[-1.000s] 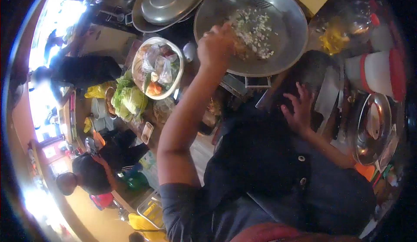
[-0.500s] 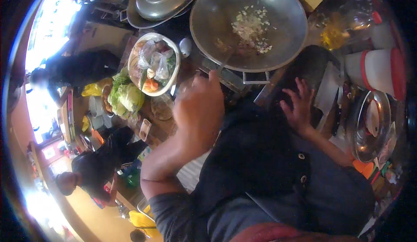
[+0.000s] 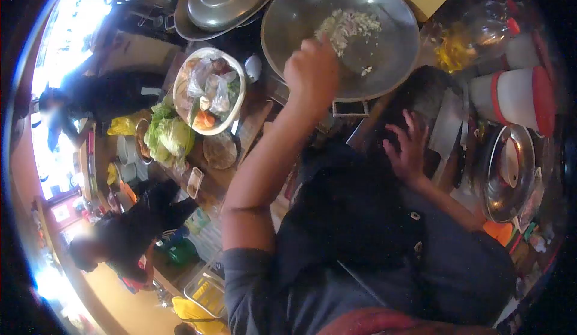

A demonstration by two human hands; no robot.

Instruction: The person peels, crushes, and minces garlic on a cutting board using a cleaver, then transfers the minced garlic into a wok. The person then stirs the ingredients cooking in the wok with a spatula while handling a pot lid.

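Note:
My left hand (image 3: 312, 73) is closed in a fist over the near-left rim of a large metal wok (image 3: 390, 64). It grips a thin-handled cooking utensil, mostly hidden by the hand now. Chopped pale and pinkish pieces, looking like onion and garlic (image 3: 354, 25), lie gathered in the wok near the knuckles. A few bits sit apart on the near side. My right hand (image 3: 409, 148) has its fingers apart and holds nothing, to the right of the wok's handle (image 3: 350, 109). A broad-bladed knife (image 3: 446, 124) lies just right of it.
Left of the wok are a lidded pot (image 3: 225, 4), a white bowl of bagged vegetables (image 3: 240, 94) and a cabbage (image 3: 171, 136). On the right stand red-lidded tubs (image 3: 520, 100), an oil bottle (image 3: 454, 52) and a metal bowl (image 3: 490, 196). Two people (image 3: 132, 227) stand at left.
My left hand has moved up and right, over the wok. The chopped pieces have shifted toward the wok's far side. My right hand stays nearly in place.

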